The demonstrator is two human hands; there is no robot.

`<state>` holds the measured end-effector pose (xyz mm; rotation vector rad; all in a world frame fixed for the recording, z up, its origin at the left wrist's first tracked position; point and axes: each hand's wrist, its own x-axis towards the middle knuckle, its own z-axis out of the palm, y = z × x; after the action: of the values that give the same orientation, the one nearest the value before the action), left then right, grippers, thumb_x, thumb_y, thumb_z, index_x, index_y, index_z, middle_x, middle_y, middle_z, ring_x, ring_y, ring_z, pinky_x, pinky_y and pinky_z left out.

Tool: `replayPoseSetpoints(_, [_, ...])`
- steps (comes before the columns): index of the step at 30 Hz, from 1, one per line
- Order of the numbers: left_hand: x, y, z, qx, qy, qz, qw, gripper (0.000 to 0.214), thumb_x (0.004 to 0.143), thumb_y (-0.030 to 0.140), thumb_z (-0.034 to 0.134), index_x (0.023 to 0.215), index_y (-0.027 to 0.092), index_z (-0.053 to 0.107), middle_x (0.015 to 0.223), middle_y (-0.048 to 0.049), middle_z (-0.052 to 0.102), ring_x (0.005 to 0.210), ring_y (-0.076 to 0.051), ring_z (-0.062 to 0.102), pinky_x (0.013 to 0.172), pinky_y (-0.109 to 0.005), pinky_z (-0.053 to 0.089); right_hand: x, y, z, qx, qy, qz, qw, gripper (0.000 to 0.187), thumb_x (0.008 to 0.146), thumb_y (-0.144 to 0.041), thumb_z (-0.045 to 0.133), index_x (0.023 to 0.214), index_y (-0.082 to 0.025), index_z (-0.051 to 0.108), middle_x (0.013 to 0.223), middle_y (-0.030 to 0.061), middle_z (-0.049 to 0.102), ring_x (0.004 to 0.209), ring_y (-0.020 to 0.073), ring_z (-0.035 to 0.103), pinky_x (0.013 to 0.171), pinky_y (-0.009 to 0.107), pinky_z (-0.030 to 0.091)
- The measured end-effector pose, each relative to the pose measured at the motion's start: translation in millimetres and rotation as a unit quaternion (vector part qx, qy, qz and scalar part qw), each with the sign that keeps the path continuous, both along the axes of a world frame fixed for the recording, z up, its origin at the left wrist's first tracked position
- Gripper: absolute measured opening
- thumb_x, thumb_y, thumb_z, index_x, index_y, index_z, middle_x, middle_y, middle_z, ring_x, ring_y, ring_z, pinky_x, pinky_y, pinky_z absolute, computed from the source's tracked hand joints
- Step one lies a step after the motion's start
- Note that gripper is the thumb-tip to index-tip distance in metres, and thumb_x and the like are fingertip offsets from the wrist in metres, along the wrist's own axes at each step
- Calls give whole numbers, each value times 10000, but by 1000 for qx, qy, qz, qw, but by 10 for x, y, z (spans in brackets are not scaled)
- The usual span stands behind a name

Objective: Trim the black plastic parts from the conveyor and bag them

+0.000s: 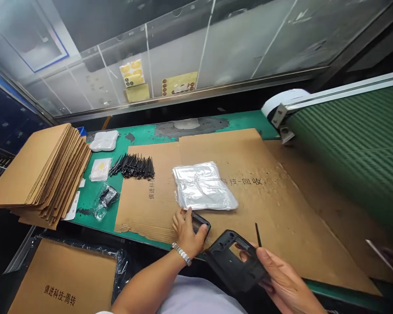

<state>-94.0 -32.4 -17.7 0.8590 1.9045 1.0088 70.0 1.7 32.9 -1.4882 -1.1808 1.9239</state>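
My left hand [186, 229] grips a small black plastic frame [199, 224] just above the cardboard sheet [275, 209], close to a stack of silver foil bags [203, 185]. My right hand [281, 279] holds a larger black plastic housing [232, 261] with a rectangular opening. A thin black pin [258, 234] sticks up beside the right hand's fingers, and it seems to be held there. A pile of similar black pins [132, 166] lies further back at the edge of the cardboard.
The green workbench [94, 218] carries a tall stack of cardboard sheets [42, 174], white packets [104, 140] and a clear bag of black parts [107, 198]. A green conveyor belt [347, 148] runs along the right. A printed cardboard sheet [62, 279] lies below the bench at lower left.
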Motion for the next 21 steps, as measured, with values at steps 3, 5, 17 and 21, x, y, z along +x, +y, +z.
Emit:
replayPoseSetpoints(3, [-106, -97, 247, 23, -272, -27, 962, 574, 714, 593, 483, 1025, 118, 564, 1035, -153, 571, 967, -241, 520, 877, -382, 356, -117, 48, 15, -61, 47, 19, 997, 579, 559, -717, 642, 648, -156, 528, 604, 10, 501, 469, 99, 405, 405, 202, 315])
replayPoseSetpoints(5, [-156, -166, 416, 1, -417, -33, 908, 588, 560, 558, 680, 940, 122, 570, 767, -69, 620, 697, -166, 563, 726, -323, 408, -238, 83, 41, -63, 57, 32, 996, 596, 556, -734, 627, 635, -159, 490, 563, 1, 484, 480, 116, 435, 434, 217, 345])
replayPoseSetpoints(17, [-119, -401, 581, -49, -652, 243, 717, 75, 637, 143, 622, 690, 93, 606, 643, -45, 629, 591, -120, 556, 586, -235, 375, -393, -56, 80, 393, -129, 75, 907, 478, 850, -593, 319, 860, -189, 576, 701, 68, 618, 594, 191, 572, 539, 279, 431])
replayPoseSetpoints(21, [-197, -413, 683, -22, -667, 341, 662, 68, 736, 98, 521, 694, 96, 574, 629, -31, 601, 562, -92, 525, 573, -206, 390, -353, -268, 107, 603, -49, 191, 773, 260, 905, -290, 379, 714, -197, 529, 569, 11, 537, 486, 124, 515, 477, 227, 364])
